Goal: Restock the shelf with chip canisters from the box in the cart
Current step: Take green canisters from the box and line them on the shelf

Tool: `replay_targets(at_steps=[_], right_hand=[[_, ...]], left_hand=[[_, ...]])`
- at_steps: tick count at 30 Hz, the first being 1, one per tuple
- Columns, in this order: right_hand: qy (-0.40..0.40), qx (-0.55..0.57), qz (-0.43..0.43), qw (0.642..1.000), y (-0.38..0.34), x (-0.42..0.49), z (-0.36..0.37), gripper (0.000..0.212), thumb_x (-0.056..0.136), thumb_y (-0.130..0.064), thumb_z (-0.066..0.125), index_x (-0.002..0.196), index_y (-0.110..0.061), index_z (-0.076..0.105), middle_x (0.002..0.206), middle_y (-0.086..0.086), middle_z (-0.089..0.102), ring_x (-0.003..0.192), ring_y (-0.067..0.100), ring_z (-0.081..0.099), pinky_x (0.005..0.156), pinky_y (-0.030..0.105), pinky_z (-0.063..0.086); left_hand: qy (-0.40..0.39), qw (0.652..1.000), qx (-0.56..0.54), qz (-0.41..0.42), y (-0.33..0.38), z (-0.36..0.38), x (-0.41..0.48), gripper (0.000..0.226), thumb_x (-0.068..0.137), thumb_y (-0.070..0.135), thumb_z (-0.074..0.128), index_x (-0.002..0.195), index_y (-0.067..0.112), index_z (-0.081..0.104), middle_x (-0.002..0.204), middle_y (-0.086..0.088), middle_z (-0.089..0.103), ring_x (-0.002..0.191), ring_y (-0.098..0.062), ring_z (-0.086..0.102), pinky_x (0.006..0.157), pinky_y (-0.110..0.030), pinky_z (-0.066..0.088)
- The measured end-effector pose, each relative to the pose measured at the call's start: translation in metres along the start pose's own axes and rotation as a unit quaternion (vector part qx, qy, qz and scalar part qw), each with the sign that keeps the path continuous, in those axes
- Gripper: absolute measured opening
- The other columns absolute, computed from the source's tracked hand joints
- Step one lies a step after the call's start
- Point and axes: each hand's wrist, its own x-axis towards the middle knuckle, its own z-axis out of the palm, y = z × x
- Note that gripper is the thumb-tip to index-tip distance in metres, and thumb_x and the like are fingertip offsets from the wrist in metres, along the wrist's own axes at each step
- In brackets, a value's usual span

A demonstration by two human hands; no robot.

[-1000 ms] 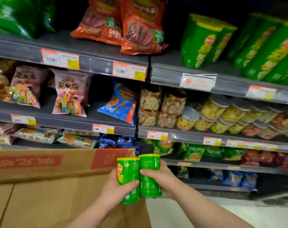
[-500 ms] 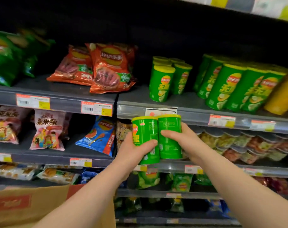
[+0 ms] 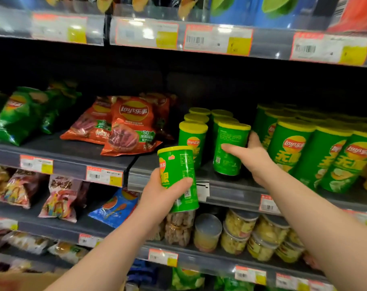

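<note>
Restock under way - not complete.
- Right hand [image 3: 251, 158]: wrapped round small green Lay's canister [image 3: 228, 150]. Base on or just above shelf [image 3: 231, 192], front of right row. Release pending.
- Left hand [image 3: 163, 192]: grips second canister [image 3: 178, 177]. Held tilted in air before shelf lip - not yet placed.
- Box [image 3: 14, 280]: blurred sliver only, lower left. Remaining stock cannot be told.

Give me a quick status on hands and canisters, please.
Right hand grips a canister at the shelf front. Left hand holds a second canister, short of the shelf. No obstruction seen.
</note>
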Motion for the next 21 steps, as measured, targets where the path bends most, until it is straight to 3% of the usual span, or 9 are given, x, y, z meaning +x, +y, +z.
replay_targets(at_steps=[4,8,13,18,21], right_hand=[[-0.042,-0.032,0.016,0.998,0.019,0.012,-0.005,0.088,0.077,-0.011,0.076,0.147,-0.019,0.023,0.139,0.005,0.048,0.123,0.022,0.048,0.099,0.032,0.039],[-0.093,-0.086,0.010,0.992,0.026,0.015,-0.010,0.094,0.077,-0.011,0.077,0.149,-0.019,0.017,0.142,0.004,0.045,0.124,0.019,0.045,0.098,0.028,0.036],[-0.029,-0.134,0.012,0.990,0.030,0.018,-0.001,0.108,0.068,-0.032,0.084,0.148,-0.014,0.013,0.146,0.011,0.040,0.132,0.029,0.042,0.106,0.039,0.037],[-0.043,-0.114,0.030,0.992,0.029,0.015,-0.002,0.088,0.080,-0.012,0.069,0.148,-0.015,0.013,0.137,0.013,0.047,0.120,0.029,0.048,0.091,0.032,0.039],[-0.011,-0.113,0.021,0.993,0.027,0.013,0.004,0.103,0.073,-0.024,0.081,0.149,-0.014,0.012,0.143,0.012,0.040,0.129,0.031,0.043,0.103,0.039,0.038]], left_hand=[[0.028,0.999,-0.008,0.013,0.004,0.007,0.004,0.026,0.083,0.029,0.070,0.098,0.037,0.050,0.100,0.013,0.066,0.092,-0.006,0.063,0.071,-0.025,0.048],[0.056,0.998,-0.009,0.009,0.002,0.016,0.007,0.027,0.083,0.029,0.070,0.102,0.035,0.051,0.102,0.011,0.066,0.094,-0.009,0.064,0.080,-0.031,0.051],[0.076,0.997,-0.006,0.013,0.004,0.027,0.004,0.025,0.084,0.027,0.069,0.094,0.036,0.048,0.099,0.013,0.064,0.090,-0.006,0.063,0.072,-0.025,0.049],[0.072,0.997,0.002,0.014,0.009,0.022,0.003,0.026,0.084,0.028,0.069,0.102,0.036,0.051,0.104,0.008,0.066,0.093,-0.010,0.064,0.071,-0.027,0.050],[0.066,0.998,-0.005,0.018,0.013,0.016,0.006,0.032,0.084,0.027,0.069,0.111,0.032,0.051,0.104,0.008,0.066,0.092,-0.010,0.065,0.068,-0.025,0.048]])
